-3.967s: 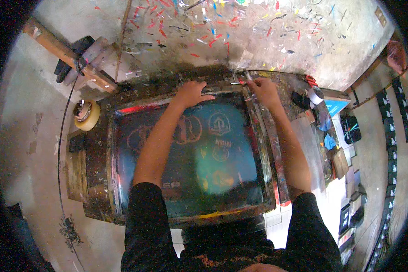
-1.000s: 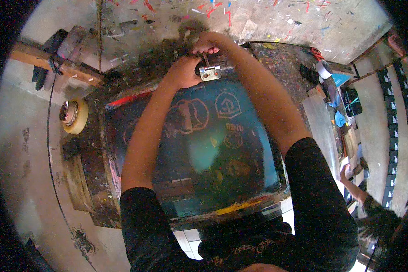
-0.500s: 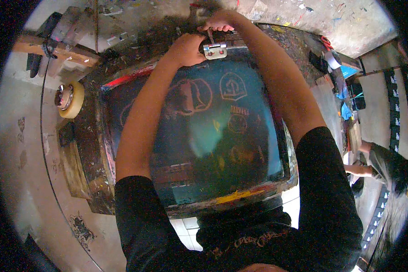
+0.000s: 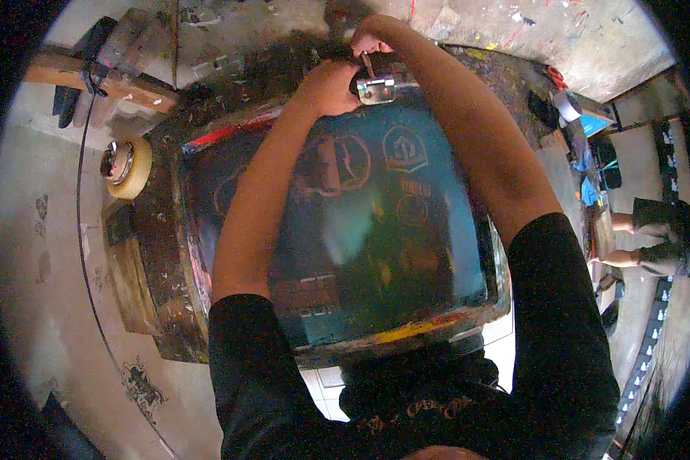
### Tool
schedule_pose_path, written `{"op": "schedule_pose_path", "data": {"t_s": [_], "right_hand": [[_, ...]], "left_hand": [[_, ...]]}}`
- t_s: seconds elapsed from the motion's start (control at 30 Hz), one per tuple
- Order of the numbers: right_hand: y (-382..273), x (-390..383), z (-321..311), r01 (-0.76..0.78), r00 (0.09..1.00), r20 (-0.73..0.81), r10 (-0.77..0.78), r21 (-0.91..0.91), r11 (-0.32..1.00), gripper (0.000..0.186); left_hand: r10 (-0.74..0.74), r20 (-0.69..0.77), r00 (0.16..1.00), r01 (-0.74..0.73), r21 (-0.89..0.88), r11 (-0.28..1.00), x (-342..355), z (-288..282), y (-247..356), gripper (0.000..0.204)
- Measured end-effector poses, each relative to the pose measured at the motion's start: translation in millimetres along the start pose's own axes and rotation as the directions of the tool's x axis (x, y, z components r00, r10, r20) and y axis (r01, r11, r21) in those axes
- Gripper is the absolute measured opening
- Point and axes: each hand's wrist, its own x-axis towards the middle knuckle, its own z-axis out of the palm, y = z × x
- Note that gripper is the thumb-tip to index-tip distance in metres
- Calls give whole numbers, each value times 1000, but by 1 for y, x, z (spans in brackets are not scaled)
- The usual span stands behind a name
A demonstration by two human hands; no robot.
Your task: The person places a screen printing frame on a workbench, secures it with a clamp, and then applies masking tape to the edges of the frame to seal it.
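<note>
A large silk-screen frame lies in front of me, its dark green mesh carrying faint outlined designs. At its far edge sits a shiny metal hinge. My left hand is closed at the left side of this hinge, thumb near its plate, the other fingers mostly hidden. Just beyond, my right hand is curled in a fist around the upper end of a thin rod-like tool, which points down toward the hinge. The tool's exact kind is hard to make out.
A wide roll of tape sits left of the frame. A wooden beam juts in at the far left. Another tape roll and blue scraps lie at the right. Farther right, another person's legs show.
The whole scene has shifted slightly right in view. My hands keep to the hinge, whose plate looks tilted differently. The other person at the right has changed stance.
</note>
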Motion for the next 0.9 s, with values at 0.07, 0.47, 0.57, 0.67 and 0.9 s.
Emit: {"op": "schedule_pose_path", "data": {"t_s": [0.07,0.47,0.57,0.67,0.9], "right_hand": [[-7,24,6,31,991,130,-44,100,995,18],[-86,-44,12,-168,909,-399,117,-95,981,34],[-95,-59,-4,-157,932,-335,135,-38,987,37],[-65,-39,1,-227,919,-354,172,-119,967,42],[-96,-35,12,-200,906,-410,107,-190,961,37]], "left_hand": [[54,-56,997,-55,-20,998,-10,7,-15,44],[-12,-97,995,7,-56,998,-26,7,-35,46],[-63,-83,995,59,-41,997,-24,8,-39,48],[-82,10,997,82,-29,996,-13,9,-27,51],[-125,-49,991,126,15,992,-34,5,-42,50]]}}
